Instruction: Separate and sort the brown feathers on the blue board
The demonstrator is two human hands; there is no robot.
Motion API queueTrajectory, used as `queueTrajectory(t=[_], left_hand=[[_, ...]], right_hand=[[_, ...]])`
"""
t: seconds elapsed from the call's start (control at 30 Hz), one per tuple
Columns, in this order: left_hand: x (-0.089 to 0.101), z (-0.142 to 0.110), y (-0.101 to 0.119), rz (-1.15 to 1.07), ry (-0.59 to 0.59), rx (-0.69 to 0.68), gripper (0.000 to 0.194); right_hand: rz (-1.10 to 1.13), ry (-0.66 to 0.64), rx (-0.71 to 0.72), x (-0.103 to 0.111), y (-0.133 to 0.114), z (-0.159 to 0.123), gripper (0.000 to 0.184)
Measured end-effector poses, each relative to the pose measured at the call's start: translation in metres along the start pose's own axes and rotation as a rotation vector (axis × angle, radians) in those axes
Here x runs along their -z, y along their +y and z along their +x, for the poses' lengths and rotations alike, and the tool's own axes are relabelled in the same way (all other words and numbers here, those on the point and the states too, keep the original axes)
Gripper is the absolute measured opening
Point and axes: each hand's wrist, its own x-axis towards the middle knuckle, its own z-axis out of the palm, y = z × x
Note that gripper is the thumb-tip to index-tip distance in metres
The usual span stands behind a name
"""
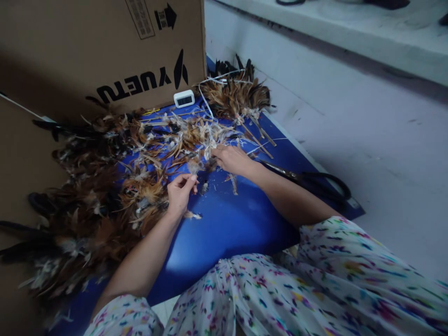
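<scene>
Brown, tan and dark feathers [185, 140] lie scattered over a blue tabletop [224, 224]. My left hand [180, 191] is closed in a pinch, thumb against forefinger, in front of the loose feathers. What sits between those fingertips is too small to make out; a fluffy greyish tuft [194, 165] shows just beyond them. Slightly farther away, my right hand [231, 158] is closed at the near edge of the pile, its fingertips on pale, downy feathers [210, 151]. Part of its fingers is hidden. Small feather scraps [233, 183] lie near both hands.
Large black-handled scissors [325, 179] lie beside my right forearm. A feather bundle [234, 93] with thin sticks [259, 140] and white ties stands against the wall. A small white digital device [184, 98] sits before the cardboard box [147, 46]. More feathers [87, 210] heap up at left.
</scene>
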Motion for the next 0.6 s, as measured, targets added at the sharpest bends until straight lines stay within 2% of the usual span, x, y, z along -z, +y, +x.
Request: queueTrajectory(t=[0.17,0.3,0.43,0.6], left_hand=[[0.0006,0.0002,-0.0011,0.009,0.0,0.0,0.026],[0.0005,0.0003,-0.0015,0.005,0.002,0.001,0.026],[0.0003,0.0,-0.0009,0.001,0.004,-0.001,0.026],[0.0009,0.0003,-0.0019,0.013,-0.006,-0.003,0.025]], right_hand=[[-0.015,-0.034,-0.013,-0.001,-0.0018,0.0008,0.028],[0.092,0.026,0.003,-0.002,0.0006,0.0019,0.022],[0.425,0.146,0.03,-0.0017,0.0039,0.0035,0.01],[0.986,0.076,-0.041,-0.0045,0.0007,0.0057,0.003]])
